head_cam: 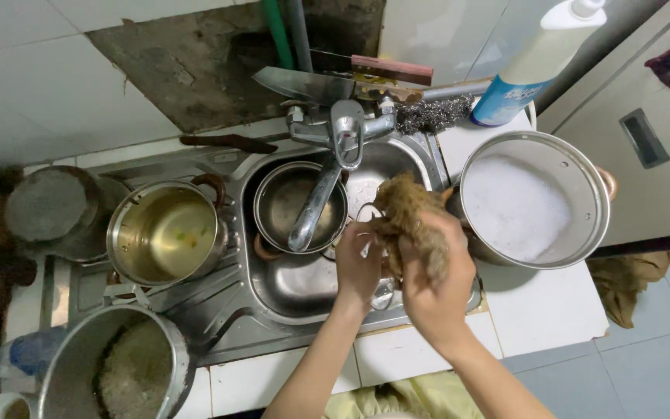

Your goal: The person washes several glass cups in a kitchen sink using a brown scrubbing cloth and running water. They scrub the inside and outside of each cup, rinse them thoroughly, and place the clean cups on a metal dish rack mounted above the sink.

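fingers: both hands are closing on a brown fibre scrubber (411, 217), right hand (437, 279) wringing, left hand (360, 264) steadying.
where: over the steel sink (296, 287), beside the tap (327, 186).
step: apparently scrubber-squeezing; the sudsy pot (533, 198) is waiting on the worktop (544, 310).

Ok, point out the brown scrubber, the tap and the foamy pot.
brown scrubber (405, 206), head view, on its upper tuft.
tap (316, 203), head view, mid-spout.
foamy pot (600, 203), head view, on its right rim.

Home kitchen; steel sink (304, 287), tap (327, 182), pots (166, 231)
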